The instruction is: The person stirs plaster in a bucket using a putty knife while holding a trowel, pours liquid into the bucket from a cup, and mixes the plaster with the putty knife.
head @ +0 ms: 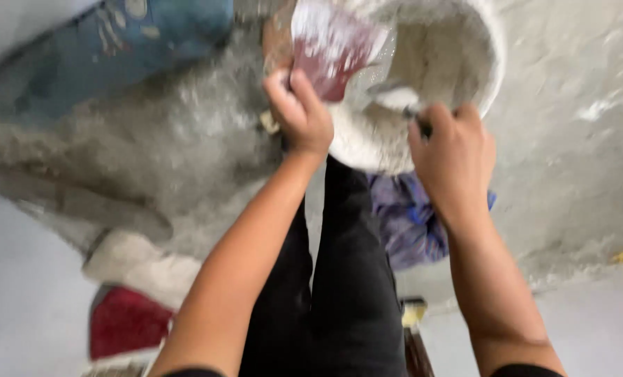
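Two hands at work: left hand [299, 112] grips one red scraper [332, 49] at twelve o'clock; right hand [451, 157] clenches a blurred, half-hidden tool [399, 98] over one white bucket [458, 56].

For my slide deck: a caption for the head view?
Left hand holds a red scraper, right hand a tool over a white bucket.

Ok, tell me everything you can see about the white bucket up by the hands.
The white bucket is round, looks like plastic, and is coated inside and on its rim with pale plaster-like paste. It sits on the rough grey floor at the top of the view, partly cut off and blurred. The left hand holds a red, paste-smeared flat tool over its edge; the right hand grips a small tool reaching into it.
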